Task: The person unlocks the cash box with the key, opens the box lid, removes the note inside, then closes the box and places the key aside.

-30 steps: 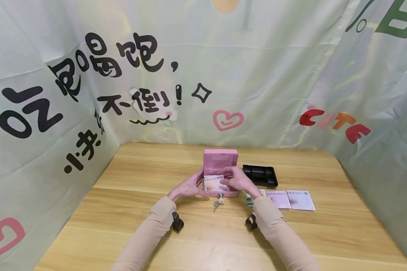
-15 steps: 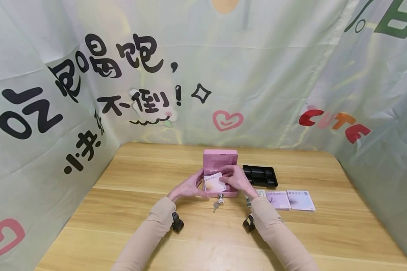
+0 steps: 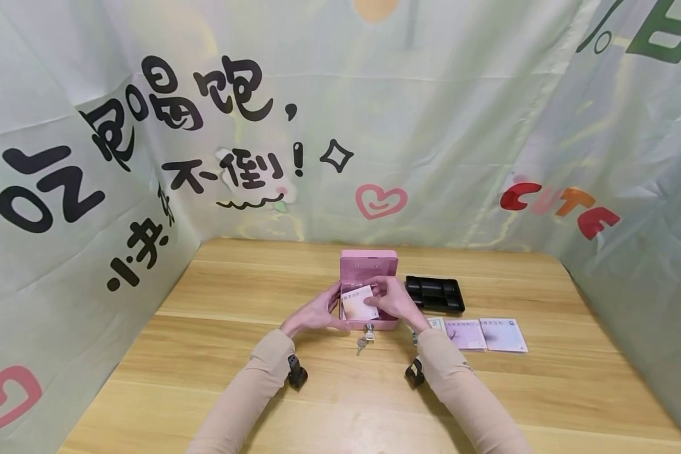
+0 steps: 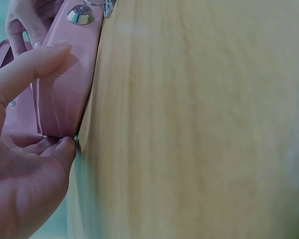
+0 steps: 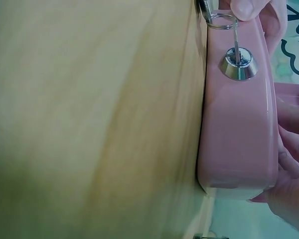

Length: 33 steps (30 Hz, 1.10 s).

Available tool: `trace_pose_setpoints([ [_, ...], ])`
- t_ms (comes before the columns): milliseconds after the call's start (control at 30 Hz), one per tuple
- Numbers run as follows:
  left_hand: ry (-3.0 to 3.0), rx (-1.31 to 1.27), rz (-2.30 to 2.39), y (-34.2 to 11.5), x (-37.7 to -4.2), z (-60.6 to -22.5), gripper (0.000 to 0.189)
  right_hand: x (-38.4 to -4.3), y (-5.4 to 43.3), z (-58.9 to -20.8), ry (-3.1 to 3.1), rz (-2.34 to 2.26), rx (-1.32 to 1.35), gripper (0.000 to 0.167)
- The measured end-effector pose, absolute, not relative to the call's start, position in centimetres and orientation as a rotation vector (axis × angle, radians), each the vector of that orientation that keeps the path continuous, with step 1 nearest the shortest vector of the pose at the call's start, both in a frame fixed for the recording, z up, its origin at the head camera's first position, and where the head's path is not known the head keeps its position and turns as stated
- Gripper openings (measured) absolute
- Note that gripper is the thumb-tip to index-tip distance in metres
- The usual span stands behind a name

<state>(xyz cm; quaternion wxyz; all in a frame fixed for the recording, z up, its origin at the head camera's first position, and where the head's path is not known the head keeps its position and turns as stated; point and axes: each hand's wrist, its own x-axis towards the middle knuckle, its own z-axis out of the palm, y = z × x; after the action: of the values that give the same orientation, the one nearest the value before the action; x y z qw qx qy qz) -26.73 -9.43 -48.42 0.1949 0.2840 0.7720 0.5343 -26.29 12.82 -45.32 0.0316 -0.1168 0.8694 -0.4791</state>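
A small pink cash box [image 3: 369, 257] stands with its lid raised in the head view. My left hand [image 3: 316, 313] grips its front left corner, thumb on the front wall and fingers along the side, as the left wrist view confirms. Inside lie pale play banknotes [image 3: 359, 304], turned a little askew. At their right edge, my right hand [image 3: 396, 299] pinches them over the box; its fingertips are partly hidden. A key sits in the silver lock [image 5: 239, 64] on the front, and another key [image 3: 361, 344] hangs from its ring.
A black compartment tray [image 3: 434, 294] lies right of the box. Purple notes [image 3: 466, 335] and bluish notes [image 3: 504, 335] lie side by side in front of it. Greenish notes [image 3: 436, 323] are partly covered by the right forearm. A printed cloth surrounds the wooden table [image 3: 340, 403].
The banknotes in the box have turned askew, their right side shifting with my right hand, which has moved slightly left. My left hand stays on the box corner.
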Motion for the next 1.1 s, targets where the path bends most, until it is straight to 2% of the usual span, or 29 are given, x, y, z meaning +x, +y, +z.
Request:
trace_pose_setpoints([
  [233, 2.183, 0.765, 1.492, -9.5, -26.6, -48.3, 0.12, -26.0, 12.7, -45.2, 2.736, -1.454, -0.287, 0.04],
  [1100, 2.179, 0.711, 1.495, -9.5, -26.5, -48.2, 0.121, -24.5, 13.5, -44.3, 2.687, -1.684, -0.283, 0.035],
])
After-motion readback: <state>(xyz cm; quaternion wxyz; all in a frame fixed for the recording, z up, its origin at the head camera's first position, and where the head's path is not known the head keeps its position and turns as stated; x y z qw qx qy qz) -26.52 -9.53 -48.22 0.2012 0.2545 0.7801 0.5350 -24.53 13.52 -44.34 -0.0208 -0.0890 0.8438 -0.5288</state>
